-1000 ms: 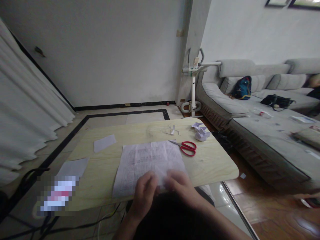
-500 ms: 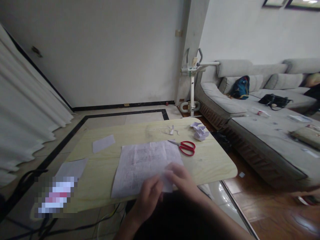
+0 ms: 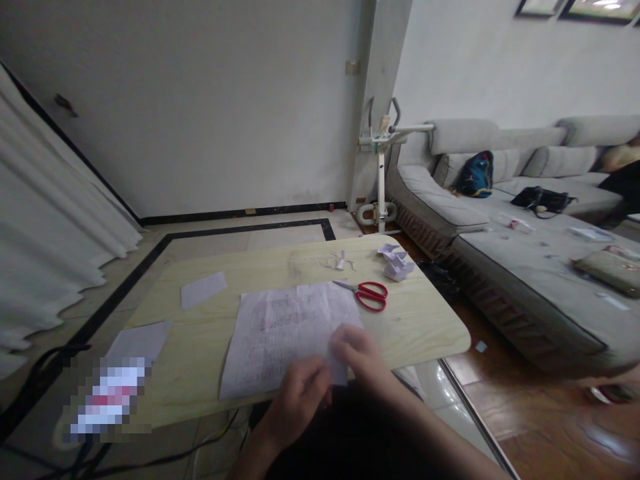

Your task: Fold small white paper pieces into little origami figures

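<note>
A large printed sheet of paper (image 3: 280, 327) with fold creases lies at the table's near edge. Over its lower right corner, my two hands are close together. My left hand (image 3: 304, 390) has its fingers curled in a pinch at the left side of a small piece of white paper (image 3: 339, 369). Fingers of my right hand (image 3: 359, 350) are bent around the same paper's upper right side. Motion blur hides the fingertips, and I cannot tell whether this paper is separate from the sheet. Red-handled scissors (image 3: 370, 295) rest beside the sheet's upper right corner, blades pointing left.
On the wooden table (image 3: 425, 327) are folded paper shapes (image 3: 399, 267), thin paper scraps (image 3: 341, 261), a white slip (image 3: 203, 290) and another sheet (image 3: 140, 340) near a blurred-out item (image 3: 110, 400). A grey sofa (image 3: 540, 287) stands to the right.
The view has shifted slightly, so everything sits a little further left. My hands have moved slightly apart around the small paper, and my right fingers are more curled.
</note>
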A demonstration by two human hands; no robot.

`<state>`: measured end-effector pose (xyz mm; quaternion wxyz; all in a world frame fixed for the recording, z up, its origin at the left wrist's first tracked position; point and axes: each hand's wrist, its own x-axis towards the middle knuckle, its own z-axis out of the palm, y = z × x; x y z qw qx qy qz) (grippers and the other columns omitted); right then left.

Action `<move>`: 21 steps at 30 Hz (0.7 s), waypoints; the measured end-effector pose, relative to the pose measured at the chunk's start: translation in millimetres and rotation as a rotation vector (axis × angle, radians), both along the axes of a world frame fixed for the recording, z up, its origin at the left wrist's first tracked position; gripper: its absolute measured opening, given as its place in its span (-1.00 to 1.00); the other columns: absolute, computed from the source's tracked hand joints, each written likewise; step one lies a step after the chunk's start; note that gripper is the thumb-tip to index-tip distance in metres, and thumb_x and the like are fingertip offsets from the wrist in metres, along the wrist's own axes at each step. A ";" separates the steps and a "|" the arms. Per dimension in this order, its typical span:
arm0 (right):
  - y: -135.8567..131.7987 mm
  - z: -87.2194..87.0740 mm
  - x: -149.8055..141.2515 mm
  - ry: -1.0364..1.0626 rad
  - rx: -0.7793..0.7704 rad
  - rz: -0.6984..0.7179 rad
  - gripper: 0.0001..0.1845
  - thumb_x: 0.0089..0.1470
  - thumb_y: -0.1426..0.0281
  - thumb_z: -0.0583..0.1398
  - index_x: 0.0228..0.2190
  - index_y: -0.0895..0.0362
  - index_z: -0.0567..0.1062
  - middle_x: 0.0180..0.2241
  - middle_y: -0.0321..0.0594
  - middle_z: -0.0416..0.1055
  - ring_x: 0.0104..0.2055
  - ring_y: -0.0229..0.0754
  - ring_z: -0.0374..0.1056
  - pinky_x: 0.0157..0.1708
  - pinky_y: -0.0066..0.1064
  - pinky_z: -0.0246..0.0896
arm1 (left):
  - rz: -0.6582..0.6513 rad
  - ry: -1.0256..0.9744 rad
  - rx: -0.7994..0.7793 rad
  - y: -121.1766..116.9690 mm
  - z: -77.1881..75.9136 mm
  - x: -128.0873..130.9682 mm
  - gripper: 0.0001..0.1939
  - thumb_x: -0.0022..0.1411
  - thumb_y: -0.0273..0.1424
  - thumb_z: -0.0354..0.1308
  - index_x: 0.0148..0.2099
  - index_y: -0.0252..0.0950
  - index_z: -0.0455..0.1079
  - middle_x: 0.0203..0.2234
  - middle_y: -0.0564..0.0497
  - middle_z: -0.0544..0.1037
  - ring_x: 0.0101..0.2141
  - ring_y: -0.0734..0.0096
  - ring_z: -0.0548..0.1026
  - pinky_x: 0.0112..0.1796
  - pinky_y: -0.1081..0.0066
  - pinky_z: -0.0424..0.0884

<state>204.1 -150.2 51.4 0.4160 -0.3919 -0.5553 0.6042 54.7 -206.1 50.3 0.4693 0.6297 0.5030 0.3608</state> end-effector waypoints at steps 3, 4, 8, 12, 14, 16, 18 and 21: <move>2.3 -0.6 0.5 -0.040 0.033 -0.078 -0.77 -0.04 0.27 0.19 -0.58 0.13 0.31 -0.63 -0.38 0.19 -0.56 -0.31 0.10 -0.58 -0.49 0.02 | 0.137 0.089 0.141 1.6 -3.7 0.1 -0.73 0.34 -0.33 -0.05 -0.37 -0.27 0.35 -0.55 0.04 0.46 -0.49 0.40 0.46 -0.43 0.46 0.38; 3.0 -0.4 0.9 -0.062 0.052 -0.124 -0.76 -0.03 0.27 0.18 -0.59 0.13 0.31 -0.63 -0.38 0.19 -0.56 -0.31 0.11 -0.57 -0.49 0.02 | 0.215 0.136 0.243 2.4 -4.6 -0.1 -0.82 0.32 -0.35 -0.01 -0.28 -0.27 0.38 -0.46 0.00 0.51 -0.42 0.36 0.49 -0.37 0.42 0.41; 2.5 -0.3 1.2 -0.164 0.156 -0.254 -0.74 0.03 0.26 0.18 -0.58 0.14 0.36 -0.61 -0.32 0.28 -0.54 -0.26 0.18 -0.52 -0.44 0.10 | 0.295 0.341 0.595 5.2 -4.0 -0.8 -0.74 0.23 -0.47 0.09 -0.02 -0.27 0.38 -0.12 -0.14 0.50 -0.07 0.19 0.45 -0.04 0.24 0.38; -3.6 1.0 -1.5 -0.228 0.300 -0.224 -0.76 0.11 0.27 0.17 -0.50 0.16 0.42 -0.55 -0.28 0.36 -0.49 -0.24 0.24 -0.45 -0.42 0.16 | 0.225 0.378 0.625 5.8 -6.9 0.5 -0.65 0.24 -0.49 0.06 0.08 -0.26 0.37 -0.08 -0.14 0.53 -0.05 0.19 0.47 -0.02 0.23 0.39; -7.5 3.4 -2.2 -0.266 0.369 -0.187 -0.78 0.14 0.28 0.16 -0.44 0.16 0.44 -0.51 -0.27 0.37 -0.47 -0.24 0.25 -0.44 -0.43 0.17 | 0.252 0.341 0.602 4.8 -9.7 1.0 -0.68 0.23 -0.47 0.08 0.04 -0.26 0.40 -0.11 -0.14 0.55 -0.08 0.17 0.49 -0.04 0.22 0.40; -11.2 6.9 -1.5 -0.289 0.431 -0.135 -0.81 0.16 0.29 0.14 -0.36 0.15 0.47 -0.46 -0.24 0.39 -0.44 -0.23 0.27 -0.42 -0.42 0.19 | 0.293 0.268 0.509 3.3 -10.6 1.3 -0.72 0.24 -0.43 0.10 0.00 -0.25 0.43 -0.15 -0.12 0.58 -0.14 0.19 0.53 -0.09 0.25 0.44; -14.3 11.0 0.1 -0.306 0.498 -0.087 -0.80 0.17 0.31 0.13 -0.27 0.15 0.48 -0.40 -0.20 0.42 -0.38 -0.19 0.30 -0.36 -0.39 0.21 | 0.336 0.158 0.375 2.2 -8.7 1.6 -0.72 0.23 -0.37 0.12 -0.01 -0.25 0.44 -0.20 -0.09 0.61 -0.22 0.21 0.56 -0.19 0.31 0.48; -17.5 16.1 2.4 -0.360 0.579 -0.038 -0.75 0.18 0.32 0.12 -0.17 0.15 0.51 -0.36 -0.14 0.42 -0.32 -0.14 0.32 -0.31 -0.34 0.23 | 0.389 -0.006 0.208 2.7 -3.0 1.3 -0.70 0.22 -0.29 0.14 -0.03 -0.27 0.45 -0.22 -0.09 0.62 -0.23 0.23 0.57 -0.24 0.37 0.49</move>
